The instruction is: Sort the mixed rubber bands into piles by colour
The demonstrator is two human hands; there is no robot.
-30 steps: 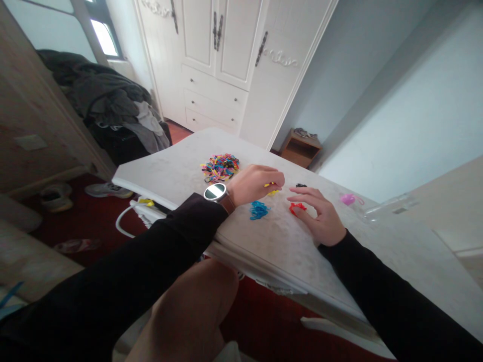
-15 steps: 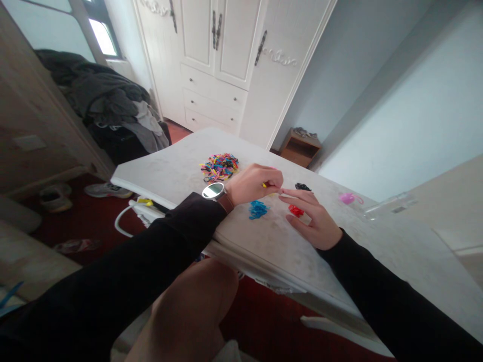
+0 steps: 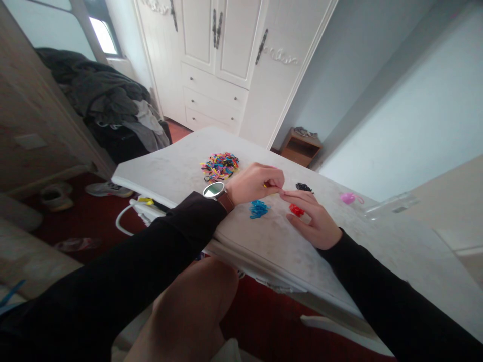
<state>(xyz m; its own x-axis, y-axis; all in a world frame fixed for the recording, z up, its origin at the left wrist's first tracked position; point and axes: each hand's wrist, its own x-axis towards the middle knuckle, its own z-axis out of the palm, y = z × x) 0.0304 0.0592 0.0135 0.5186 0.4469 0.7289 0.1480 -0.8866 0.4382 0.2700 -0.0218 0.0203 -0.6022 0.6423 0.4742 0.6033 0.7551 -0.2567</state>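
Note:
My left hand (image 3: 257, 182), with a round watch (image 3: 214, 190) at its wrist, is curled above the table (image 3: 249, 251), and a bit of yellow rubber band shows between its fingers. My right hand (image 3: 316, 221) has its fingers stretched out, the fingertips meeting those of the left. A small heap of blue rubber bands (image 3: 258, 209) lies below the left hand. Red rubber bands (image 3: 296, 210) sit partly hidden under the right hand, and black ones (image 3: 303, 187) just beyond it. Farther back is a larger pile of mixed-colour rubber bands (image 3: 221, 166).
On the table's right side are a pink object with a loop (image 3: 347, 198) and a clear plastic container (image 3: 392, 206) lying down. Behind stand a white wardrobe (image 3: 215, 95) and a small wooden cabinet (image 3: 301, 150). Clothes (image 3: 109, 100) are heaped at the left.
Almost nothing differs. Both hands keep their place, and less of the yellow rubber band shows in my left hand than before.

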